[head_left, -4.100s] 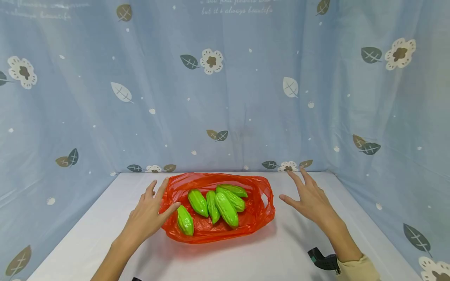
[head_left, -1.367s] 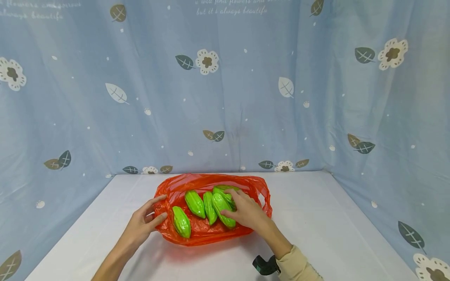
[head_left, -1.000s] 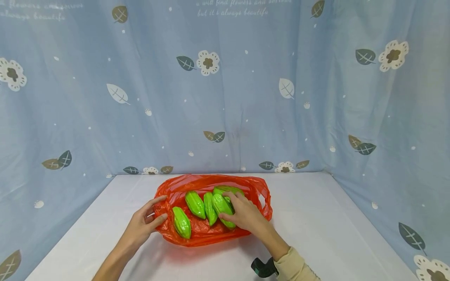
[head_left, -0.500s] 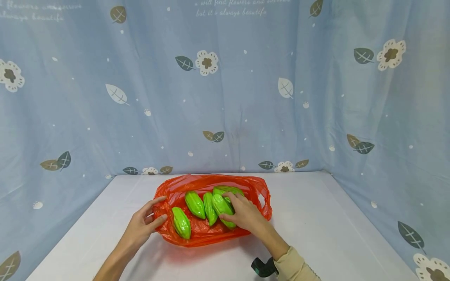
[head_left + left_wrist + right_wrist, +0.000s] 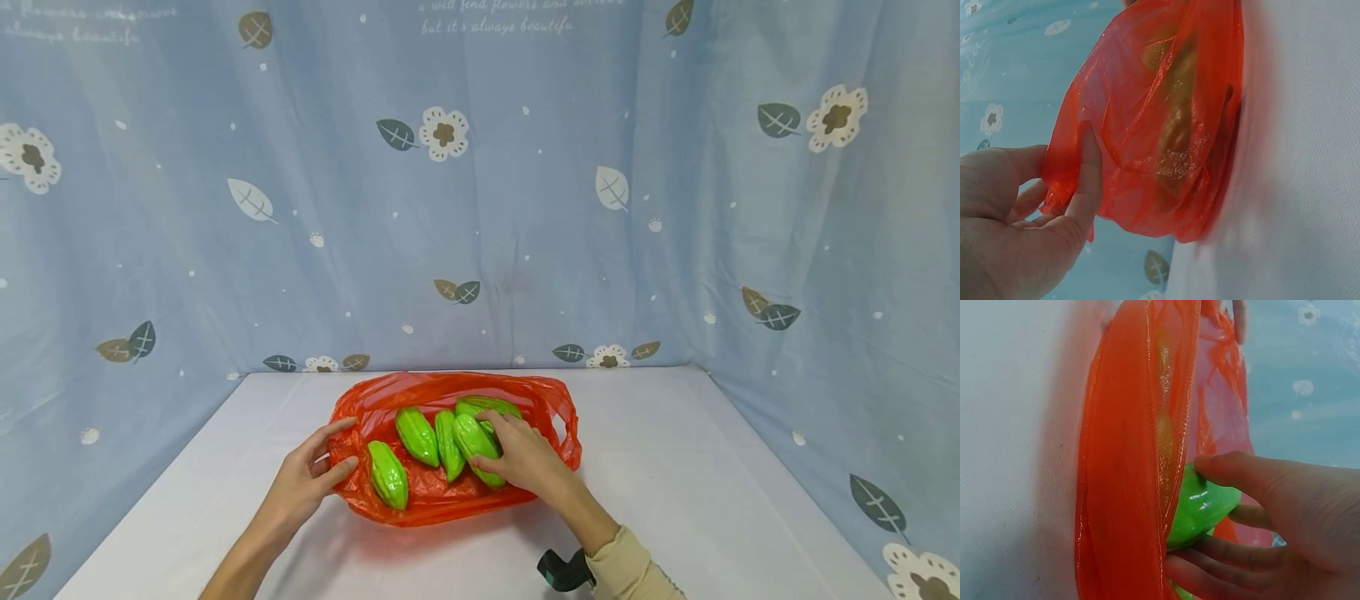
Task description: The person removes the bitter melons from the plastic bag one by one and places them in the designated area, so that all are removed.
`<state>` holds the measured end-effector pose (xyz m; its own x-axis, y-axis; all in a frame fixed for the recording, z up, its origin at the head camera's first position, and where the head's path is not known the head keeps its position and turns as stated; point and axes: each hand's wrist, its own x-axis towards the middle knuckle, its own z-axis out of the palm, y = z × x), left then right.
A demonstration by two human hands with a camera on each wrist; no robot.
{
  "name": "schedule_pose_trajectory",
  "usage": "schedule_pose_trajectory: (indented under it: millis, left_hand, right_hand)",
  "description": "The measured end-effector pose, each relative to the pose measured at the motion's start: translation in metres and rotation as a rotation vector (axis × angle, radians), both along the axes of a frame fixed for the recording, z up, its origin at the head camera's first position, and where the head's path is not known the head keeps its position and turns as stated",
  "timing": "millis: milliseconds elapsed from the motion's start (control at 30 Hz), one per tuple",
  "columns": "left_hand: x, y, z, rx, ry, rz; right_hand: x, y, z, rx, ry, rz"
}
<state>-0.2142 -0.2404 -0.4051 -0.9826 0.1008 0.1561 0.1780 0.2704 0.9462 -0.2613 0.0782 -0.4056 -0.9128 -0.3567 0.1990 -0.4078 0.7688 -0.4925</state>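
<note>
A red plastic bag (image 5: 420, 518) lies spread open on the white table, with several glossy green ridged gourds inside. My left hand (image 5: 300, 479) holds the bag's left end; in the left wrist view its thumb and fingers pinch the gathered red film (image 5: 1063, 169). Reaching in from the right, my right hand (image 5: 528, 454) grips one large gourd (image 5: 472, 437). The right wrist view shows the thumb on one side of this green gourd (image 5: 1200, 506) and fingers curled on the other. More gourds lie behind it, partly covered by the hand.
Left of the gripped gourd lie a slim gourd (image 5: 448, 446), a fuller gourd (image 5: 417, 436) and a separate gourd (image 5: 387, 475). A bag handle loop (image 5: 572, 433) stands at the right end. Blue patterned curtains (image 5: 510, 208) close off the back and sides.
Both hands were apart from the bag, fingers spread. The left has since taken hold of its left end; the right moved left into the bag and gripped a gourd. Both barely move over the last second.
</note>
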Motion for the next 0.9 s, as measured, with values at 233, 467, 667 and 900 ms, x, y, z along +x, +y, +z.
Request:
schedule_pose_trajectory:
  millis: [233, 467, 667, 900]
  left_hand:
    - [0.0, 0.0, 0.0, 0.006, 0.002, -0.004]
    - [0.0, 0.0, 0.0, 0.012, 0.011, 0.001]
    - [-0.001, 0.0, 0.001, 0.001, -0.004, 0.017]
    - [0.0, 0.0, 0.001, 0.003, -0.003, 0.018]
  right_hand:
    - [0.0, 0.001, 0.001, 0.004, 0.01, 0.002]
    - [0.001, 0.001, 0.004, 0.001, 0.007, 0.003]
    - [0.001, 0.004, 0.01, -0.008, 0.026, 0.02]
    - [0.003, 0.008, 0.018, -0.022, 0.05, 0.02]
